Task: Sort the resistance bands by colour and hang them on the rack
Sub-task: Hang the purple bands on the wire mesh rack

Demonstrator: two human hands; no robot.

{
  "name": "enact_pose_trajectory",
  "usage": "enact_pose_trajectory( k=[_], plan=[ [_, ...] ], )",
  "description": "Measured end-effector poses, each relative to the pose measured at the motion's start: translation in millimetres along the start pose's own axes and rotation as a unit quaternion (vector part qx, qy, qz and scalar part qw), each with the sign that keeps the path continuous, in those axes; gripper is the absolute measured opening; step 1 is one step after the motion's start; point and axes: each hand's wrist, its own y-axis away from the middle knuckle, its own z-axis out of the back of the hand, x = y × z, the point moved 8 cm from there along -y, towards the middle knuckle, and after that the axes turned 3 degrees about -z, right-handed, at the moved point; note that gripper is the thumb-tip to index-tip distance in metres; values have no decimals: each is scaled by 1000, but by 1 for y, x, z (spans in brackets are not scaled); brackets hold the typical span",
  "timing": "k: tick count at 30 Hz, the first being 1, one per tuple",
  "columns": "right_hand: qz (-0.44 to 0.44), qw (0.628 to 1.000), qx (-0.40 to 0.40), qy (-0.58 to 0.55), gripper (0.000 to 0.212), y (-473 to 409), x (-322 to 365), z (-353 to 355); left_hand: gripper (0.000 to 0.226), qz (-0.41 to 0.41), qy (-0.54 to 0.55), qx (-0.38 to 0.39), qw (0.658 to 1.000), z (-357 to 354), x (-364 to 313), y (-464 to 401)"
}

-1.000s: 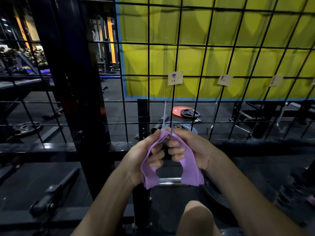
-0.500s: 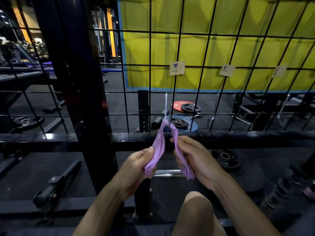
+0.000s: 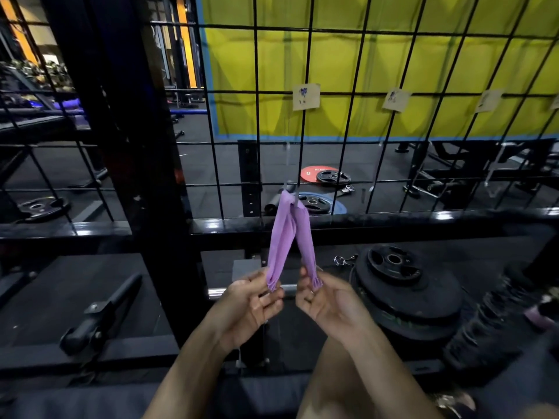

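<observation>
Pinching the two loose ends of the purple band (image 3: 289, 237), I hold one in my left hand (image 3: 252, 306) and one in my right hand (image 3: 328, 303), each end closed between thumb and fingers just above my knee (image 3: 341, 385). A second ago both hands were up at the mesh with the band bunched between them at the hook; now they have come down and toward me, and the band runs up from my fingers in a narrow upside-down V. Its top is draped over a small pale hook (image 3: 287, 189) on the rack (image 3: 305, 122), so I judge the hanging itself done for this one; what remains is to let go and see that it stays put, then fetch the next colour. The band is thin, flat and soft, gathered into lengthwise pleats, most crumpled at the ends where I grip it, and both legs look lightly taut, not slack. Just beyond my right hand a stack of black plates (image 3: 405, 285) lies on the floor, touching nothing I hold. Farther up the mesh, a paper tag (image 3: 306, 96) with a purple mark sits above this hook, which fits the colour I am hanging; more tags hang to its right, their marks too small for me to read. I see no other bands on the mesh. Behind it, a yellow wall (image 3: 393, 62) closes the view.
</observation>
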Motion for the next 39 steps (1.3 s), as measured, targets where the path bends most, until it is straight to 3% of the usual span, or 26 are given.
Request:
enact_pose_trajectory(
  k=[3,7,10,18,23,27,29,32,36,39],
  plan=[
    [6,1000,3,3,61,-6,-8,2,15,-4,22,3,1000,-3,9,-3],
    [22,995,-29,91,19,-11,-11,-1,21,-26,22,8,999,-12,10,-8],
    [21,995,-37,95,12,-7,-6,-7,22,-27,16,8,999,-14,1,-11],
    [11,996,-55,65,20,-4,-4,2,52,20,-39,9,999,-19,-4,-7],
    [-4,998,-57,14,15,-6,-9,2,27,-25,-15,-13,999,-21,-9,-3],
    [-1,998,-58,2,23,-7,-8,0,12,-41,25,-37,998,-3,-3,-4],
    [0,999,-51,6,31,-5,-8,0,13,-32,54,-31,998,-1,10,-1],
    [0,997,-57,50,26,-5,-11,3,23,-35,105,0,994,-13,24,4],
    [8,994,-53,96,18,-1,-10,-5,16,-61,33,-39,997,-12,13,-9],
    [12,992,-62,111,27,4,-3,-10,18,-76,-37,-42,996,-9,1,-10]
  ],
)
